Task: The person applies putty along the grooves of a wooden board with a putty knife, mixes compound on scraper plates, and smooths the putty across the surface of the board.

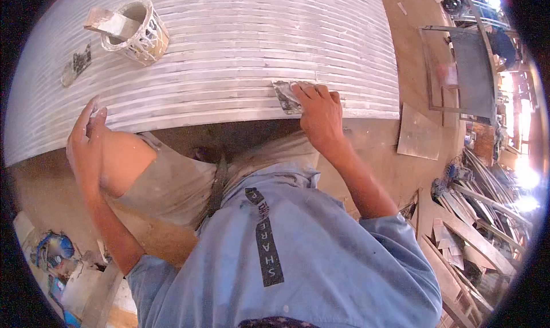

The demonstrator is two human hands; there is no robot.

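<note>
My right hand [322, 115] grips a putty-smeared flat scraper [287, 97], its blade against the grooved, whitish panel [240, 53] near the front edge. Over at the left, my left hand [86, 144] is open beside my bare knee, fingers extended near the panel's edge and holding nothing. A paint-splashed bucket [150, 44] stands on the panel, and a broad flat blade or paddle [112, 23] coated in whitish paste rests across its mouth. Left of the bucket lies another smeared scraper [80, 63].
A dark framed panel [472, 70] stands to the right. Below it a flat board [419, 132] lies on the brown floor. Piled wood strips and scraps [481, 213] fill the lower right. A blue object [56, 246] sits among clutter at the lower left.
</note>
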